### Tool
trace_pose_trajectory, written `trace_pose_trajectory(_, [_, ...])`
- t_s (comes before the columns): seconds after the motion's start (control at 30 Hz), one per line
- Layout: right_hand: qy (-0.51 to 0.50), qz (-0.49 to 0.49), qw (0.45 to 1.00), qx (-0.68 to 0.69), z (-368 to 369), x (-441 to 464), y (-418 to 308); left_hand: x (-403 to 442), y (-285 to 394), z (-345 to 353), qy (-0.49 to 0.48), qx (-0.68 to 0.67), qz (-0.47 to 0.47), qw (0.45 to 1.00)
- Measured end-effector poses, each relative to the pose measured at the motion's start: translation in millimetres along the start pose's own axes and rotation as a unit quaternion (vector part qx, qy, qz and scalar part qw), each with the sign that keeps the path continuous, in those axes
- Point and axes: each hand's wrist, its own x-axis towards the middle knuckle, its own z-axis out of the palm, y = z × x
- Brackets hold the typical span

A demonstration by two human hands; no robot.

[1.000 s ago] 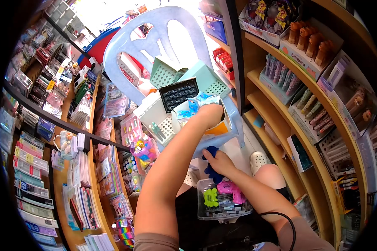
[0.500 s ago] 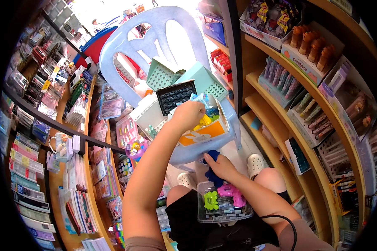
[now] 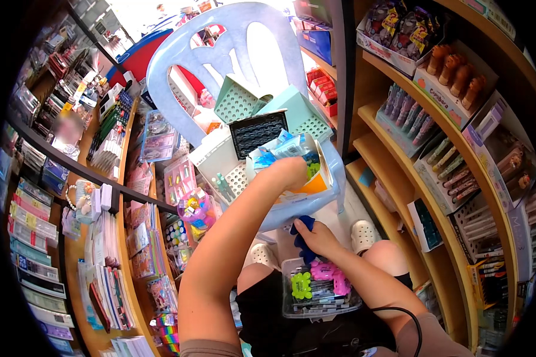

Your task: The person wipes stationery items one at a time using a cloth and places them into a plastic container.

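My left hand (image 3: 290, 174) reaches into the orange-and-white cardboard box (image 3: 314, 185) on the chair seat, its fingers hidden behind the hand. Lime-green pieces (image 3: 313, 170) and blue-and-clear plastic packets (image 3: 287, 147) show around it in the box. Lower down, my right hand (image 3: 319, 238) is closed around dark blue pieces with lobed edges (image 3: 304, 238). Just below that hand, a clear plastic tub (image 3: 321, 310) stands at my lap. It holds a lime-green lobed piece (image 3: 301, 286), bright pink ones (image 3: 330, 275) and many slim, pen-like items.
The light blue plastic chair (image 3: 161, 71) also carries mint-green perforated bins (image 3: 241, 101), a black tray (image 3: 259, 134) and a white perforated basket (image 3: 211, 157). Wooden shelves (image 3: 408, 172) with pens and boxes curve along the right. Stationery racks (image 3: 110, 268) line the left.
My left hand has moved slightly right and down into the box; the yellow piece by its fingers is out of sight. My right hand keeps its hold. The view has shifted slightly.
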Motion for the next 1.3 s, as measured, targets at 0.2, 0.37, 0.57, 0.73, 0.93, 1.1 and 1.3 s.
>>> trace_pose_trajectory(0.2, [0.077, -0.028, 0.995, 0.049, 10, 7, 17, 15, -28, 36, 0.052, -0.155, -0.043, 0.986])
trace_pose_trajectory(0.37, [0.145, 0.01, 0.988, 0.045, -13, -9, -10, 11, -11, 33, 0.036, -0.164, -0.061, 0.984])
trace_pose_trajectory(0.57, [-0.087, -0.037, 0.769, 0.632, -76, -41, -34, -7, -21, 35, 0.177, -0.34, -0.013, 0.924])
trace_pose_trajectory(0.73, [-0.12, -0.105, 0.831, 0.532, -79, -58, -50, -46, -18, 15, 0.198, -0.483, 0.0, 0.853])
trace_pose_trajectory(0.93, [-0.031, -0.219, 0.82, -0.528, -39, -71, -88, -91, -15, 68, 0.312, -0.63, 0.03, 0.711])
trace_pose_trajectory(1.1, [-0.023, -0.207, 0.836, -0.508, -38, -56, -86, -134, 24, 136, 0.452, -0.619, -0.055, 0.64])
trace_pose_trajectory(1.3, [0.041, -0.13, 0.948, 0.287, 11, -13, -11, -134, 64, 162, 0.315, -0.423, -0.061, 0.848])
